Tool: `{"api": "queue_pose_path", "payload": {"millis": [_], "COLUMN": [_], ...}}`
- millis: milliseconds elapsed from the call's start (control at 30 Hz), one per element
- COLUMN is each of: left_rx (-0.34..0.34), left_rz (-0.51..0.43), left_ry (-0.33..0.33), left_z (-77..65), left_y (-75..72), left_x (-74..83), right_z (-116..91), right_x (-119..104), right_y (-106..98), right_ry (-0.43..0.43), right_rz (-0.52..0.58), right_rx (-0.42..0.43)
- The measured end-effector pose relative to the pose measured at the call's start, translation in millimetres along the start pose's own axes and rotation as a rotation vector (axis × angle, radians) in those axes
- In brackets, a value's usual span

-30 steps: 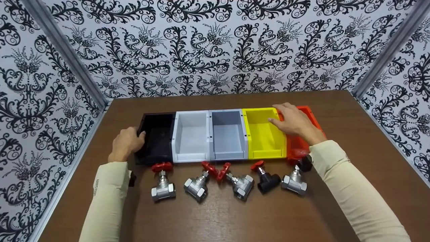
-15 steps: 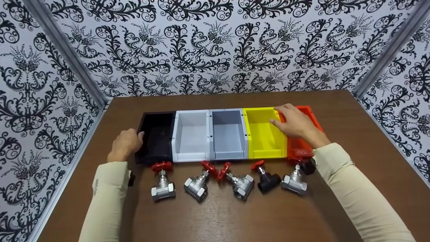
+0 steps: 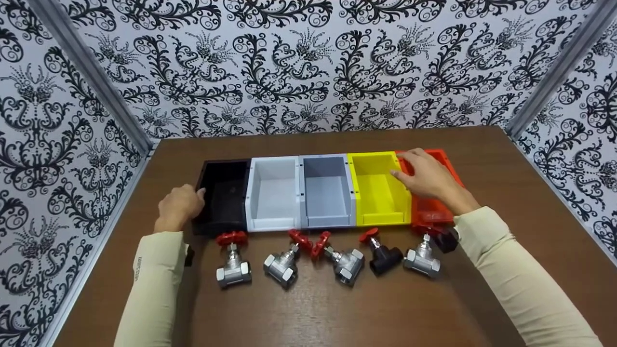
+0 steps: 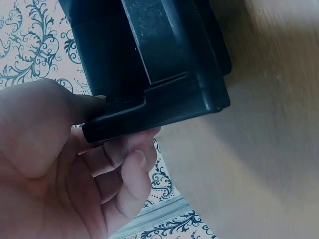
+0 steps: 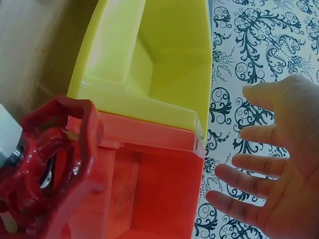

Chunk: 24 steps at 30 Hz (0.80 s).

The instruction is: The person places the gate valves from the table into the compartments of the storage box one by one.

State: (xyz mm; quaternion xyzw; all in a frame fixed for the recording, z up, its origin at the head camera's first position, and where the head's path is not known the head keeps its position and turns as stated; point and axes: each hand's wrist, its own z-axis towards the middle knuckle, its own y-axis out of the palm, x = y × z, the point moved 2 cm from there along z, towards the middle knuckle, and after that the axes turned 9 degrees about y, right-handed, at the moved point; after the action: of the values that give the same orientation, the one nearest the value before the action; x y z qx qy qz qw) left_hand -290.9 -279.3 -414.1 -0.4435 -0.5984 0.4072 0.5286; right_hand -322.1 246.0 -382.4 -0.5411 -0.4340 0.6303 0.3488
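My left hand [image 3: 181, 207] grips the side wall of the black bin [image 3: 224, 193] at the left end of a row. The left wrist view shows the thumb over the rim and the curled fingers outside the wall. My right hand [image 3: 426, 176], fingers spread and holding nothing, hovers above the red bin [image 5: 164, 189] beside the yellow bin [image 3: 379, 185]. In front of the row lie several valves: a metal valve with a red handwheel [image 3: 234, 267], two more metal ones angled toward each other, a black-bodied valve [image 3: 384, 258] and a metal valve [image 3: 422, 260] at the right.
Between the black and yellow bins stand a white bin [image 3: 274, 193] and a grey bin [image 3: 327, 193], side by side. All rest on a brown wooden table [image 3: 308, 313]. Patterned panels [image 3: 308, 62] rise behind and at both sides.
The right hand has shifted slightly to the right over the red bin. The left hand keeps its hold on the black bin. Bins and valves lie as before.
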Motion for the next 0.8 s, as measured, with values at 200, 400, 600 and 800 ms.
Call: {"api": "queue_pose_path", "payload": {"millis": [200,400,600,800], "left_rx": [0.009,0.022,0.022,0.05], "left_rz": [0.011,0.01,-0.015,-0.04], "left_ry": [-0.016,-0.036,-0.05,-0.062], "left_z": [-0.6,-1.4,-1.7,-3.7], "left_y": [0.1,0.0,1.6,1.5], "left_x": [0.0,1.3,-0.7,-2.0], "right_z": [-5,-10,-17,-23], "right_x": [0,1,1,3], "right_y": [0,0,-1,-3], "right_ry": [-0.008,-0.039,-0.045,-0.048], "right_rz": [0.011,0.046,0.088,0.138], "right_rx": [0.004,0.035,0.044,0.039]}}
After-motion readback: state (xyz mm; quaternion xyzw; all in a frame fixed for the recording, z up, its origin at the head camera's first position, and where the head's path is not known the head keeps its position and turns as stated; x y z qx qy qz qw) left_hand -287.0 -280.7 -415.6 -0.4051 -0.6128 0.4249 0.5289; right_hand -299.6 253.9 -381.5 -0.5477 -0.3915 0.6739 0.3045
